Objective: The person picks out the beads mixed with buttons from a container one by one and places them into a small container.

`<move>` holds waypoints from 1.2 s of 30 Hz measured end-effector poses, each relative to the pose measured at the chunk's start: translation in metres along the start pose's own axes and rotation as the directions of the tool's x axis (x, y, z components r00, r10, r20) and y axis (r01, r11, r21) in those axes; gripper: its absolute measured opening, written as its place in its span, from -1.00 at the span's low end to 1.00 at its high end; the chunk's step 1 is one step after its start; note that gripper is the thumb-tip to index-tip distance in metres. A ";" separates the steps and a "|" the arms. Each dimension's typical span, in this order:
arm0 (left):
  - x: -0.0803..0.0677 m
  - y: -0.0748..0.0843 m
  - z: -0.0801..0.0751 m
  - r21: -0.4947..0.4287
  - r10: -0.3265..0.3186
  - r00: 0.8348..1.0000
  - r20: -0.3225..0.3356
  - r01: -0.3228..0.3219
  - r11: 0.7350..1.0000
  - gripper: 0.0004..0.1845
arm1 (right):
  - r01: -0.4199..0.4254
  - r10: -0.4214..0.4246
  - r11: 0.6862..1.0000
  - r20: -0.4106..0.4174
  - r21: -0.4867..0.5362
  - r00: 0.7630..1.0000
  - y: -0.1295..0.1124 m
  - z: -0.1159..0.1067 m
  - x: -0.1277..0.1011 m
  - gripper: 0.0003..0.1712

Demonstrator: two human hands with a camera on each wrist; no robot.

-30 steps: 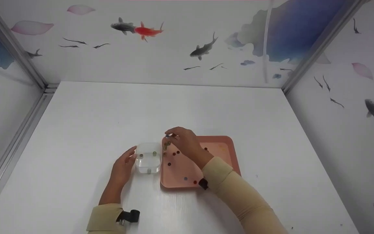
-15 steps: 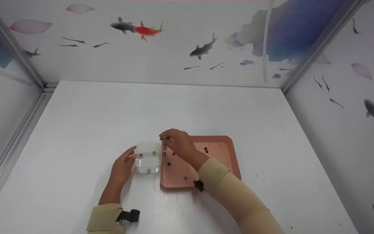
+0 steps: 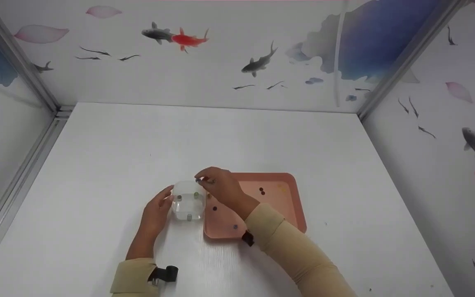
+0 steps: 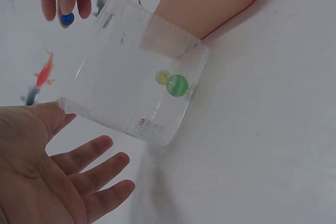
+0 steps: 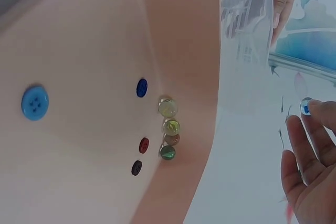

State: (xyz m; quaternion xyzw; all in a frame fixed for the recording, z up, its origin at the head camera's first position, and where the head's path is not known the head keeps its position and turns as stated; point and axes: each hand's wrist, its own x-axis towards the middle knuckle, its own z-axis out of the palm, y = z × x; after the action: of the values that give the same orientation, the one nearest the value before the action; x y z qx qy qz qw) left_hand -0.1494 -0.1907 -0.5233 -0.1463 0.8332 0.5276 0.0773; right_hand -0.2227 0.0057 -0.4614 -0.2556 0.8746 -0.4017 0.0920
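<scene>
A clear plastic container (image 3: pixel 189 206) stands left of the pink tray (image 3: pixel 258 176), with a green marble (image 4: pixel 177 85), a yellow marble (image 4: pixel 163 77) and a clear marble (image 4: pixel 144 125) inside. My left hand (image 3: pixel 157 210) touches the container's left side; its fingers (image 4: pixel 107 198) are straight and spread in the left wrist view. My right hand (image 3: pixel 223 187) pinches a blue marble (image 5: pixel 306 106) between thumb and fingertip, above the container's far right rim. In the right wrist view, several marbles (image 5: pixel 171 127) lie along the tray's wall, largely hidden by my hand in the head view.
Loose buttons lie in the tray: a light blue button (image 5: pixel 35 103), a dark blue button (image 5: pixel 142 87), a red button (image 5: pixel 144 145) and a black button (image 5: pixel 136 168). Printed walls (image 3: pixel 204 82) enclose the white table (image 3: pixel 138 144) at the back and sides.
My right hand has moved left and slightly nearer with the blue marble, from over the tray's far left corner to the container's rim. The left hand and container have stayed in place.
</scene>
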 end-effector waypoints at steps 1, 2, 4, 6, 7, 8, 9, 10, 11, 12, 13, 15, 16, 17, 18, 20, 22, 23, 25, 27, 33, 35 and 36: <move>0.000 0.000 0.000 0.001 -0.001 1.000 0.000 0.001 1.000 -0.50 | 0.009 -0.009 1.000 0.002 0.003 1.000 0.000 0.001 0.000 -0.75; 0.000 0.000 0.000 0.003 -0.003 1.000 0.000 0.003 1.000 -0.50 | 0.019 -0.019 1.000 0.004 0.003 1.000 -0.001 0.002 0.000 -0.75; 0.001 -0.001 0.000 0.006 -0.008 1.000 0.000 0.008 1.000 -0.50 | 0.048 -0.048 0.999 0.003 -0.013 0.999 -0.001 0.003 -0.001 -0.75; 0.001 -0.001 0.000 0.006 -0.013 1.000 0.000 0.013 1.000 -0.50 | 0.076 -0.076 0.997 -0.001 -0.032 0.997 0.000 0.005 -0.001 -0.76; 0.001 -0.001 0.000 0.005 -0.014 1.000 0.000 0.014 1.000 -0.50 | 0.089 -0.089 0.995 -0.003 -0.045 0.996 0.000 0.006 -0.001 -0.77; 0.001 -0.001 0.000 0.003 -0.015 1.000 0.000 0.015 1.000 -0.50 | 0.102 -0.103 0.993 -0.005 -0.062 0.995 0.000 0.006 -0.001 -0.77; 0.001 -0.001 0.000 0.000 -0.015 1.000 0.000 0.015 1.000 -0.50 | 0.117 -0.118 0.990 -0.007 -0.077 0.993 0.000 0.007 -0.001 -0.78; 0.001 -0.001 0.000 -0.002 -0.015 1.000 -0.001 0.015 1.000 -0.51 | 0.131 -0.132 0.987 -0.008 -0.091 0.991 0.000 0.008 -0.001 -0.78; 0.001 -0.001 0.000 -0.003 -0.015 1.000 -0.001 0.015 1.000 -0.51 | 0.143 -0.144 0.985 -0.006 -0.099 0.990 0.000 0.008 -0.001 -0.78; 0.001 0.000 0.000 -0.005 -0.014 1.000 -0.002 0.014 1.000 -0.51 | 0.155 -0.156 0.982 -0.005 -0.111 0.988 0.000 0.008 -0.001 -0.79; 0.000 0.000 0.000 -0.008 -0.012 1.000 -0.003 0.012 1.000 -0.51 | 0.168 -0.170 0.978 -0.005 -0.122 0.985 -0.001 0.009 -0.001 -0.79; 0.000 0.000 0.000 -0.010 -0.011 1.000 -0.004 0.011 1.000 -0.51 | 0.187 -0.189 0.973 -0.001 -0.135 0.982 -0.001 0.010 -0.001 -0.78; 0.000 0.000 0.000 -0.009 -0.012 1.000 -0.003 0.012 1.000 -0.51 | 0.194 -0.196 0.971 0.002 -0.141 0.981 -0.001 0.010 0.000 -0.78; 0.000 0.001 0.000 -0.008 -0.013 1.000 -0.003 0.013 1.000 -0.51 | 0.201 -0.202 0.969 0.007 -0.147 0.979 -0.001 0.011 0.000 -0.78; 0.000 0.001 0.000 -0.007 -0.013 1.000 -0.004 0.013 1.000 -0.51 | 0.206 -0.206 0.967 0.011 -0.150 0.978 -0.001 0.011 0.000 -0.78; -0.001 0.001 0.000 0.001 -0.010 1.000 -0.005 0.010 1.000 -0.51 | 0.210 -0.209 0.966 0.023 -0.150 0.978 -0.001 0.012 0.000 -0.78; -0.002 0.002 0.000 0.012 0.000 1.000 -0.009 0.000 1.000 -0.51 | 0.204 -0.201 0.967 0.033 -0.151 0.979 -0.001 0.013 0.000 -0.77; -0.002 0.002 0.000 0.016 0.005 1.000 -0.011 -0.005 1.000 -0.51 | 0.198 -0.195 0.969 0.039 -0.150 0.980 -0.001 0.014 0.000 -0.77; -0.003 0.002 0.000 0.025 0.018 1.000 -0.014 -0.018 1.000 -0.52 | 0.190 -0.185 0.969 0.048 -0.157 0.982 -0.001 0.015 0.000 -0.77; -0.002 0.001 0.000 0.027 0.025 1.000 -0.014 -0.025 0.999 -0.52 | 0.188 -0.181 0.967 0.056 -0.170 0.982 -0.002 0.016 0.000 -0.77; -0.002 0.000 0.000 0.032 0.039 0.999 -0.021 -0.038 0.999 -0.52 | 0.234 -0.224 0.945 0.070 -0.228 0.972 -0.003 0.018 0.002 -0.79; -0.002 0.000 0.000 0.030 0.042 0.999 -0.026 -0.041 0.999 -0.52 | 0.253 -0.243 0.939 0.074 -0.234 0.967 -0.004 0.019 0.002 -0.79; -0.002 0.000 0.000 0.026 0.040 0.999 -0.026 -0.039 0.999 -0.52 | 0.263 -0.251 0.935 0.077 -0.240 0.965 -0.004 0.019 0.003 -0.79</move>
State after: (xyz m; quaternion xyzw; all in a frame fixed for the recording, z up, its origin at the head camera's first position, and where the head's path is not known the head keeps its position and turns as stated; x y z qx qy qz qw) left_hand -0.1477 -0.1902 -0.5229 -0.1358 0.8437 0.5162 0.0575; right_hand -0.2163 -0.0107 -0.4710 -0.3861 0.8747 -0.2919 0.0259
